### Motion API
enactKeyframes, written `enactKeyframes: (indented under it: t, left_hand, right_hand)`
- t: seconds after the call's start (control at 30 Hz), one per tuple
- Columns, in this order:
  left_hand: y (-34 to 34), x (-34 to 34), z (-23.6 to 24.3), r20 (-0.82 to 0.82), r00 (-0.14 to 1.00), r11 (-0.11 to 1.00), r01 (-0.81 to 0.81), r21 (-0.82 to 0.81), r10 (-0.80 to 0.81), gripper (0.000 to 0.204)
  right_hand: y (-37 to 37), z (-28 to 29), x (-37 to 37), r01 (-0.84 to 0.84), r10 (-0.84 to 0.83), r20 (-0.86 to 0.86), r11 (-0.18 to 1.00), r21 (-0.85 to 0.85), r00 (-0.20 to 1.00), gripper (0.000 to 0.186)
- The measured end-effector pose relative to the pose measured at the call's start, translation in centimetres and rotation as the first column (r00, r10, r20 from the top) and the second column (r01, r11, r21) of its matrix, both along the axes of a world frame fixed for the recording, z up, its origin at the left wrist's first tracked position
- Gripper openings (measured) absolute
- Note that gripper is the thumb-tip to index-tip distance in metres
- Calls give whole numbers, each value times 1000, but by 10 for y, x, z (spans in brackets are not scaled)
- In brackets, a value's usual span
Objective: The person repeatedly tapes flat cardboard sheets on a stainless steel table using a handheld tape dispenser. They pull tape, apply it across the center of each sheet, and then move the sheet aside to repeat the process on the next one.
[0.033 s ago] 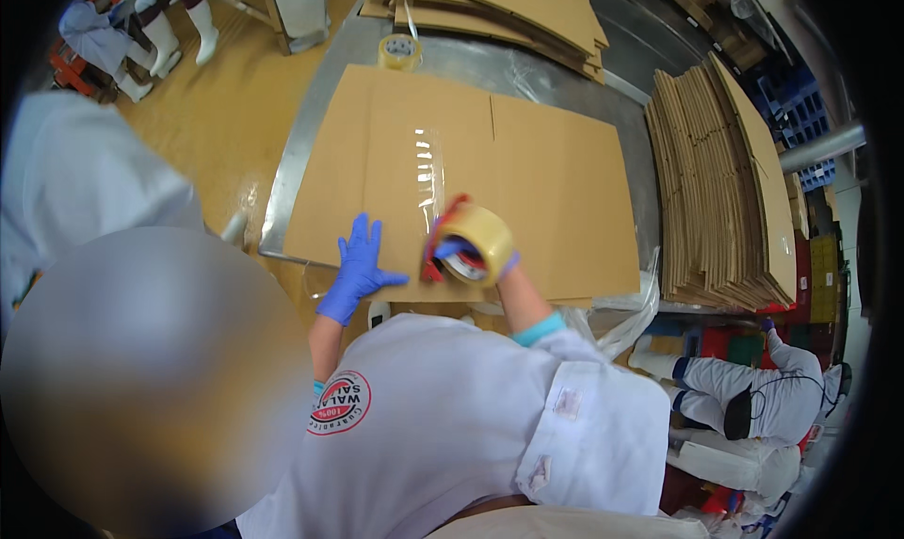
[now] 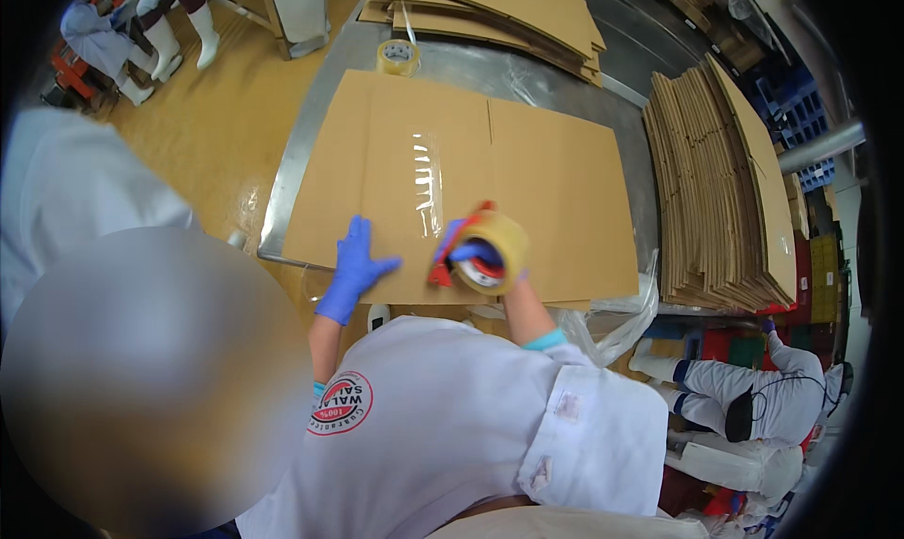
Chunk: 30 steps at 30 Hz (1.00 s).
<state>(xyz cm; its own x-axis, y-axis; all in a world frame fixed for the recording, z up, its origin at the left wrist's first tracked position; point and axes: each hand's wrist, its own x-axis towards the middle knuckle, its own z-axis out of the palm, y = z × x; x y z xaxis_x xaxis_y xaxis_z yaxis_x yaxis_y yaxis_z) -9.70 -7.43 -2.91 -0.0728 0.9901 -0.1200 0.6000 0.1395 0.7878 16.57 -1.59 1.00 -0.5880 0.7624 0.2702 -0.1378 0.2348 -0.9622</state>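
A flattened cardboard box lies on the metal table, with a strip of clear tape stuck down its middle, left of a slit in the far edge. My left hand, in a blue glove, rests on the near left part of the cardboard, fingers spread. In my right hand, also gloved in blue, is a red tape dispenser carrying a large roll of clear tape. The dispenser is over the near edge, just right of the strip's near end. My grip is partly hidden behind the roll.
Another tape roll sits at the far left on the metal table. Flat cardboard is piled at the back; a tall stack stands at right. Plastic film hangs off the near right corner. A co-worker's white sleeve is at left.
My right hand has shifted a little to the right with the tape dispenser, off the near end of the strip. My left hand stays nearly in place on the cardboard.
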Motion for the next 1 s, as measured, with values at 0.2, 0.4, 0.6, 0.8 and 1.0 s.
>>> enactKeyframes:
  t: [0.2, 0.4, 0.6, 0.8, 1.0]
  left_hand:
    - [50, -1, 21, 49, 866, 863, -488, -128, 497, 72]
    - [73, 21, 97, 621, 759, 980, -114, -165, 193, 43]
    - [67, -5, 237, 602, 798, 929, -224, 296, 1, 26]
    - [-9, 82, 366, 674, 668, 584, -422, 693, -316, 28]
    - [73, 119, 399, 711, 520, 508, -498, 703, -473, 35]
  right_hand:
    - [-63, 29, 109, 607, -686, -116, 699, -377, 718, 20]
    - [-93, -55, 203, 535, -811, -440, 585, -610, 385, 20]
    - [-115, -8, 235, 669, -834, -477, 524, -527, 276, 20]
    - [-154, 9, 270, 773, -859, -490, 409, -485, 147, 21]
    - [-211, 21, 300, 864, -919, -393, 206, -460, 10, 23]
